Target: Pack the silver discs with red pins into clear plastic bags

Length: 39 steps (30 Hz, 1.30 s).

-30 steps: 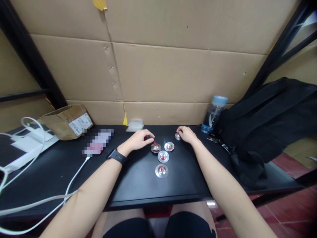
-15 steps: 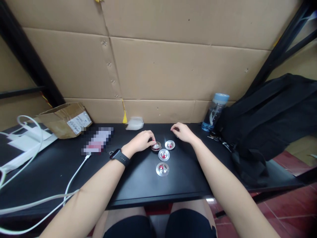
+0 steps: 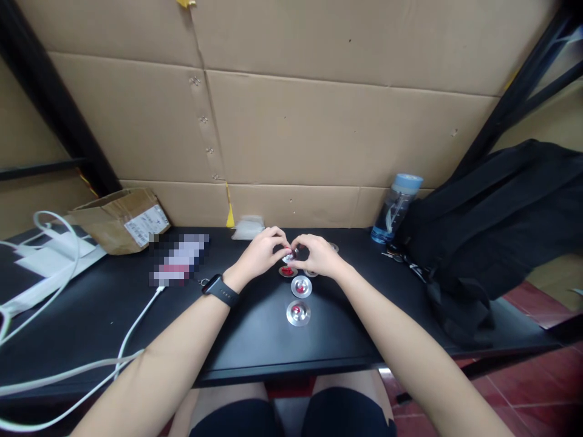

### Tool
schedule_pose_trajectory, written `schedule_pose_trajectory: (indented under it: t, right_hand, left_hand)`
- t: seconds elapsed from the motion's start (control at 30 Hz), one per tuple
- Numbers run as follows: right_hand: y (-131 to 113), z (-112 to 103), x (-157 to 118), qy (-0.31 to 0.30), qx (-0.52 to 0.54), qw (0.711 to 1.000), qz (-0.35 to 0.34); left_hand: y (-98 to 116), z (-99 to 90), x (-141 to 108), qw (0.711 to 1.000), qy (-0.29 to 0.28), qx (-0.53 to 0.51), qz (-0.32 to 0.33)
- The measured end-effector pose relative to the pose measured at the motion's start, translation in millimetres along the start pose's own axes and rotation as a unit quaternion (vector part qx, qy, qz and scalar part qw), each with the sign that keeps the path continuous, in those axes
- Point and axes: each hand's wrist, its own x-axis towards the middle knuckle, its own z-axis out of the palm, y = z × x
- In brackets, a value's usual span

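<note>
Between the fingertips of my left hand [image 3: 268, 252] and my right hand [image 3: 316, 255] is a small silver disc [image 3: 288, 257], held above the table by both. Just below it lies a silver dish with red material [image 3: 288, 271]. Nearer the table's front edge are a silver disc with a red centre [image 3: 301, 287] and a larger one [image 3: 298, 312]. Two more discs are partly hidden by my right hand, one under its fingers and one behind it.
On the black table [image 3: 255, 346], a phone [image 3: 182, 258] with a white cable and an open cardboard box [image 3: 121, 221] are at left. A clear plastic packet [image 3: 248, 227] lies at the back. A bottle [image 3: 395, 209], keys [image 3: 394, 255] and a black backpack [image 3: 492, 224] are at right.
My right hand has moved left and closed on the disc beside my left hand. The disc has been lifted off the dish, uncovering the red material, and another disc shows behind my right hand.
</note>
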Motion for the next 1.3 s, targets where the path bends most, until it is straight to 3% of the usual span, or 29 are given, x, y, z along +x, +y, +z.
schedule_pose_trajectory:
  t: [0.33,0.47,0.57,0.63,0.77,1.03,1.3]
  right_hand:
    - [-11.0,-13.1,-1.4,-0.030,-0.052,0.998,0.019]
    - [-5.4,-12.3,-1.4,0.006,-0.078,0.996,0.043]
    - [-3.9,-10.7,-0.5,0.074,0.047,0.992,0.090]
    - [-5.4,-9.0,1.0,0.107,0.188,0.968,0.127]
    - [-12.1,-5.2,3.6,0.098,0.358,0.916,0.152]
    - [-17.4,0.1,1.2,0.077,0.411,0.896,0.149]
    - [-13.2,4.0,4.0,0.114,0.392,0.896,0.172]
  left_hand:
    - [4.8,5.2,0.3,1.000,0.014,-0.003,0.004]
    - [5.7,2.7,1.6,0.999,0.045,-0.016,-0.021]
    - [3.1,-1.9,2.0,0.996,0.070,-0.016,-0.060]
    - [1.4,-4.5,1.8,0.996,0.065,-0.019,-0.064]
    - [4.1,-5.4,2.0,0.995,0.068,-0.059,-0.046]
    - [18.0,-1.9,3.7,0.994,0.074,-0.071,-0.033]
    - [2.2,-12.7,1.9,0.995,0.078,-0.038,-0.055]
